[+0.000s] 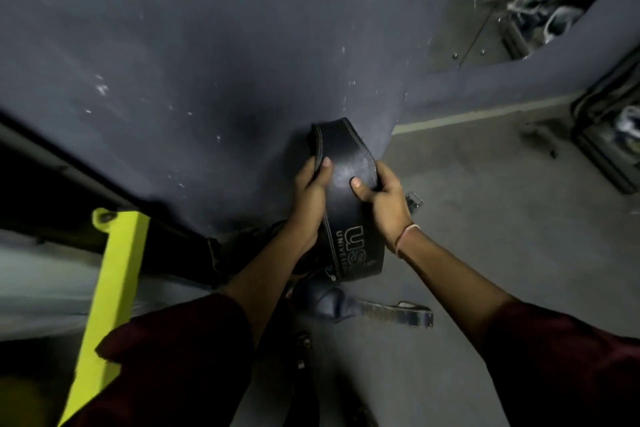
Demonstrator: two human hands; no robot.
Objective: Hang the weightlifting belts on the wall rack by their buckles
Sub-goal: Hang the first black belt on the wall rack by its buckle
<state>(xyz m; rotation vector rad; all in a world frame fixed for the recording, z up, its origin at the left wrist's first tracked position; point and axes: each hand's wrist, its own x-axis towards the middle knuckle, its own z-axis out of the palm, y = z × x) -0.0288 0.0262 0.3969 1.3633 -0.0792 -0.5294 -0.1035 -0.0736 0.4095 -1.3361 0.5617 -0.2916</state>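
Yellow beam [114, 288] noted at 8 o'clock. Left hand [310, 198] is curled round the 9 o'clock edge of a black leather weightlifting belt [346, 184], held near the grey wall [207, 45]. Its 3 o'clock edge is gripped by the right hand [381, 198], probably to steady it for hanging. Rack not seen. Second belt [391, 314] lies on the floor, 5 o'clock.

The belt [341, 163] looks like smooth black leather with a dull sheen. The wall [207, 45] is matt grey, the floor [485, 218] rough concrete.
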